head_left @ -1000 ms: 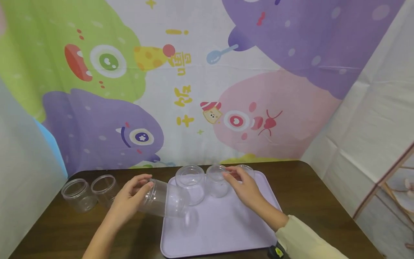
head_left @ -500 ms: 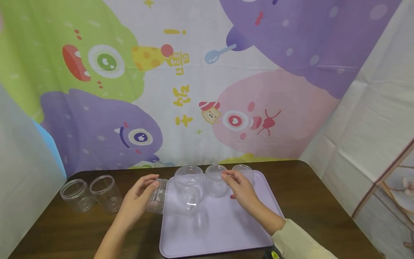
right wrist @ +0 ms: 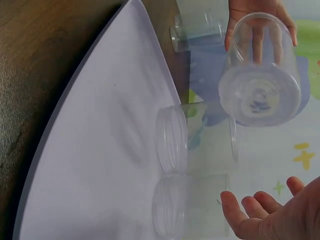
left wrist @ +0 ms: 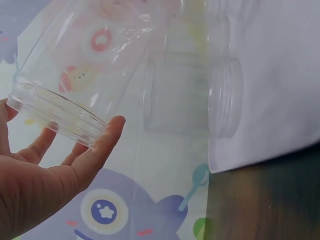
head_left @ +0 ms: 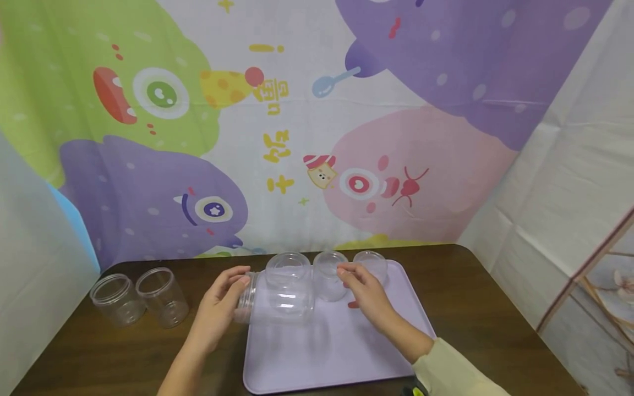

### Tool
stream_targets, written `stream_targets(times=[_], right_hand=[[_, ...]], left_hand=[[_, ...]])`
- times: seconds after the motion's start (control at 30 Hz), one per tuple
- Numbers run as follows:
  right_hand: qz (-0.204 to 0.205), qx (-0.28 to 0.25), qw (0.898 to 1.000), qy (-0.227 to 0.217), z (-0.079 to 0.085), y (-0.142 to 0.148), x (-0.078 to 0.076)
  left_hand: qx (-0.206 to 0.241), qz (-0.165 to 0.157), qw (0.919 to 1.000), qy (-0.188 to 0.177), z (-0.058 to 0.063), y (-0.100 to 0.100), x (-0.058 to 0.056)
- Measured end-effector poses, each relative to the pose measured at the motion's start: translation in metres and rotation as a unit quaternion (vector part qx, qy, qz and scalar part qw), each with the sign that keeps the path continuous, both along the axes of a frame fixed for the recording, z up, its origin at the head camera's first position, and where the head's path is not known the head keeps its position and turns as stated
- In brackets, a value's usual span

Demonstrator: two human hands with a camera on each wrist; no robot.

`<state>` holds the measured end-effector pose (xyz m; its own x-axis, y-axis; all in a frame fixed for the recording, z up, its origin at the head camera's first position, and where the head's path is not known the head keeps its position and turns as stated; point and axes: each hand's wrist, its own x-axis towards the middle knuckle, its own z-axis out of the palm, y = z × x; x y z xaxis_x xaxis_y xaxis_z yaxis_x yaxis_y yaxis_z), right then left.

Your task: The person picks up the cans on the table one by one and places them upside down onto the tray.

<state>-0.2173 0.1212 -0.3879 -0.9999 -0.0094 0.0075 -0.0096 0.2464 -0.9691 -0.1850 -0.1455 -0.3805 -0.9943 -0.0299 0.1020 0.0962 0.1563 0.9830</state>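
My left hand grips a clear plastic jar by its threaded mouth. That jar lies tilted in the air, with its base toward the right, over the left part of a lilac tray. Three more clear jars stand upside down along the tray's back edge: a left jar, a middle jar and a right jar. Near the middle and right ones hovers my right hand, holding nothing. The right wrist view shows its fingers loosely bent beside a jar.
Two clear jars, one farther left and another beside it, stand mouth up on the dark wooden table. A printed cloth hangs behind the table. A black object with a yellow mark sits by the tray's front right.
My left hand has carried its jar rightward, farther over the tray. The right hand has drawn slightly left and down, uncovering more of the right jar.
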Motion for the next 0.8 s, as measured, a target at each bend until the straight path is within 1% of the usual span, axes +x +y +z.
stream_targets(times=[0.13, 0.33, 0.57, 0.8], right_hand=[[0.004, -0.009, 1.000, -0.007, -0.001, -0.002, 0.001], [0.007, -0.027, 1.000, -0.012, -0.002, -0.004, 0.004], [0.010, -0.041, 0.999, -0.019, -0.002, -0.006, 0.007], [0.015, -0.060, 0.998, -0.014, -0.002, -0.010, 0.008]], left_hand=[[0.019, 0.004, 0.9998, -0.004, -0.001, 0.006, 0.000], [0.051, 0.006, 0.9987, 0.005, -0.003, 0.014, -0.001], [0.067, 0.001, 0.9977, 0.009, -0.007, 0.022, 0.000], [0.095, 0.017, 0.9954, 0.007, -0.011, 0.030, 0.001]])
